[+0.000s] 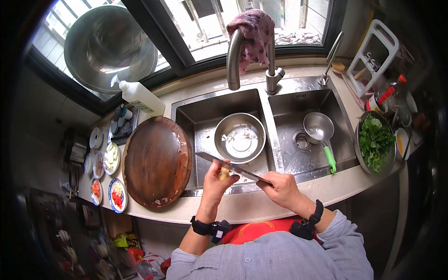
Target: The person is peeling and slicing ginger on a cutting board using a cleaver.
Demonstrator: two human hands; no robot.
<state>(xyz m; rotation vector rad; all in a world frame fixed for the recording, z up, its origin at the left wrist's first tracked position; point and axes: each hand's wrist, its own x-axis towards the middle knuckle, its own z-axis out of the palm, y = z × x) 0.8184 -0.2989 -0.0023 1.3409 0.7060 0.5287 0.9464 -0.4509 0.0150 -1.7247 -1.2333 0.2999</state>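
My right hand (282,189) is closed around the handle of a knife (245,173), whose blade reaches left across the front of the sink. My left hand (218,183) pinches a small pale-yellow piece of food (224,173), possibly ginger, against the blade. Its exact shape is partly hidden by fingers and blade. Just beyond the hands, a steel bowl (223,148) with some water and small scraps stands in the left sink basin (196,123). To the left, a round wooden cutting board (156,163) lies on the counter with pale bits near its edge.
In the right basin (291,112) lies a small steel ladle-like pan (318,127) with a green handle. A bowl of leafy greens (374,142) stands at right. Plates of chopped food (117,198) sit left of the board. A tap (234,60) draped with a cloth (254,35) overhangs the sink, near a pump bottle (141,97).
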